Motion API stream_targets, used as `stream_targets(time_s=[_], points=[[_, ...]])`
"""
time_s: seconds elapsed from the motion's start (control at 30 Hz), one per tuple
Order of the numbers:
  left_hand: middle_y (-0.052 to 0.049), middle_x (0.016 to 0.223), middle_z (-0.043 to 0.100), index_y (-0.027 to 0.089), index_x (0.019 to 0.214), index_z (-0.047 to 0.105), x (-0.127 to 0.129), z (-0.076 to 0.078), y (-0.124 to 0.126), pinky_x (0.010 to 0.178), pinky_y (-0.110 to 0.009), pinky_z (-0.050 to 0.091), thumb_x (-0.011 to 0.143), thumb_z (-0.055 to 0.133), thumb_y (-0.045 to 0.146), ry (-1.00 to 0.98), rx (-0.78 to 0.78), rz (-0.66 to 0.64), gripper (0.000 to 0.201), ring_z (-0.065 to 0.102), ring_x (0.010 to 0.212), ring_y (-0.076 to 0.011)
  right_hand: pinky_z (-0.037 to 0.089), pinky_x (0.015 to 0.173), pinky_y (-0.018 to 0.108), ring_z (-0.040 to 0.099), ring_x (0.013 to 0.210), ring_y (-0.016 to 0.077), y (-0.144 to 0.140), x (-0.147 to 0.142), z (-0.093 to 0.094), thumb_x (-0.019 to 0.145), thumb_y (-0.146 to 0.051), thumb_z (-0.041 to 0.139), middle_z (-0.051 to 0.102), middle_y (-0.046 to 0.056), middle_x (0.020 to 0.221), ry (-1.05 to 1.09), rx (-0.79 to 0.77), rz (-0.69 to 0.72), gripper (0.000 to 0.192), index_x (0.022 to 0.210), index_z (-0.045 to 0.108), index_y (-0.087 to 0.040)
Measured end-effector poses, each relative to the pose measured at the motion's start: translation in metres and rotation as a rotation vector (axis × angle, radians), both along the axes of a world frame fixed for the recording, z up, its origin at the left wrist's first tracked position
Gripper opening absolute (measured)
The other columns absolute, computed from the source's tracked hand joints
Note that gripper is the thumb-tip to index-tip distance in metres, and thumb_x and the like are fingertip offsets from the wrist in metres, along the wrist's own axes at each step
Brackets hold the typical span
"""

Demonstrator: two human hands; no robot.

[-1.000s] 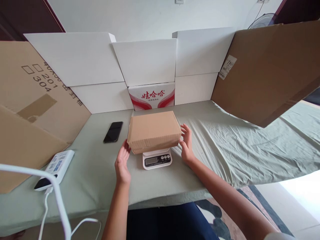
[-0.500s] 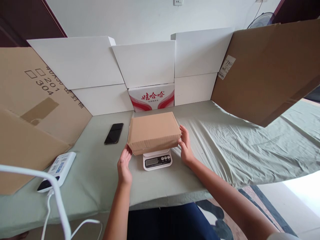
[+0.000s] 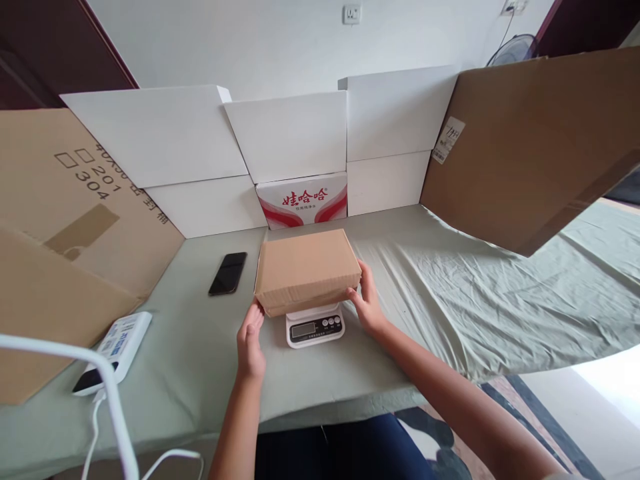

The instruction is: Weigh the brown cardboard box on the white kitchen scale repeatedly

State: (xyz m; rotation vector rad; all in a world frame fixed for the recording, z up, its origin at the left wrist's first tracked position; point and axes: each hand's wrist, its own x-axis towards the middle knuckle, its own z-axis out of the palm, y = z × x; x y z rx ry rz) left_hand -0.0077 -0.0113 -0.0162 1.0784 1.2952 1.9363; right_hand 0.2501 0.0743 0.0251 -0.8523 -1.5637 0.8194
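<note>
Both hands are open, fingers extended, and press flat against the ends of a closed brown cardboard box (image 3: 307, 270): the left hand (image 3: 250, 343) touches its near left corner, the right hand (image 3: 367, 305) its right end, neither curled around anything. That box sits on top of a small white kitchen scale (image 3: 315, 327), whose display and buttons show just below the box's near edge, at the middle of the table. A wrinkled pale green cloth (image 3: 450, 293) covers the table and hangs over its near edge. On the cloth to the left of the box lies a black phone (image 3: 228, 273), face up and apart from it; nearer and further left lies a white power strip (image 3: 114, 350) with a white cable (image 3: 95, 427) running off the near edge. Along the far side stand white foam boxes (image 3: 160, 153), with a red-and-white printed carton (image 3: 303, 200) between them, directly beyond the brown box. Large brown cardboard sheets lean at both sides, one on the left (image 3: 60, 220) with printed numbers, one on the right (image 3: 535, 147) with a small white label. Behind is a white wall (image 3: 280, 40) with a socket.
</note>
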Motion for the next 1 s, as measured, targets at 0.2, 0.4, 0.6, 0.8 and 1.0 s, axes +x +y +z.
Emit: stream_targets(time_s=[0.2, 0.4, 0.6, 0.8, 1.0], points=[[-0.021, 0.144, 0.060, 0.015, 0.137, 0.064, 0.000, -0.004, -0.002, 0.117, -0.056, 0.038, 0.084, 0.056, 0.070, 0.002, -0.018, -0.007, 0.077, 0.052, 0.138, -0.0389, 0.046, 0.105, 0.050, 0.047, 0.132, 0.0332, -0.001, -0.002, -0.001, 0.091, -0.062, 0.053, 0.048, 0.012, 0.145, 0.014, -0.012, 0.004, 0.067, 0.146, 0.039, -0.026], [-0.021, 0.140, 0.063, 0.015, 0.133, 0.066, -0.005, 0.019, 0.008, 0.116, -0.055, 0.039, 0.084, 0.063, 0.062, 0.015, -0.008, -0.046, 0.068, 0.055, 0.136, -0.0381, 0.041, 0.112, 0.053, 0.045, 0.135, 0.0329, 0.001, -0.001, 0.005, 0.092, -0.062, 0.053, 0.046, 0.011, 0.148, 0.063, -0.016, 0.002, 0.066, 0.147, 0.038, -0.028], [-0.015, 0.139, 0.064, 0.020, 0.126, 0.068, -0.026, 0.070, 0.078, 0.117, -0.049, 0.037, 0.085, 0.062, 0.062, 0.041, 0.059, -0.117, 0.059, 0.054, 0.137, -0.0329, 0.044, 0.112, 0.050, 0.043, 0.139, 0.0317, 0.051, -0.018, 0.026, 0.092, -0.053, 0.055, 0.042, 0.010, 0.154, 0.075, 0.077, 0.041, 0.064, 0.149, 0.035, -0.031], [-0.016, 0.138, 0.064, 0.022, 0.117, 0.068, -0.024, 0.046, 0.145, 0.116, -0.048, 0.037, 0.075, 0.064, 0.071, -0.140, 0.018, -0.081, 0.065, 0.054, 0.138, -0.0318, 0.050, 0.103, 0.048, 0.049, 0.131, 0.0311, 0.118, -0.039, 0.005, 0.084, -0.044, 0.054, 0.047, 0.013, 0.145, 0.085, 0.067, -0.003, 0.062, 0.141, 0.041, -0.024], [-0.018, 0.139, 0.064, 0.022, 0.119, 0.067, -0.020, 0.014, 0.147, 0.116, -0.046, 0.037, 0.074, 0.065, 0.071, -0.161, -0.055, -0.063, 0.066, 0.054, 0.138, -0.0313, 0.045, 0.109, 0.048, 0.044, 0.137, 0.0311, 0.132, -0.041, -0.014, 0.080, -0.037, 0.054, 0.047, 0.014, 0.148, 0.117, -0.050, 0.018, 0.064, 0.140, 0.041, -0.020]])
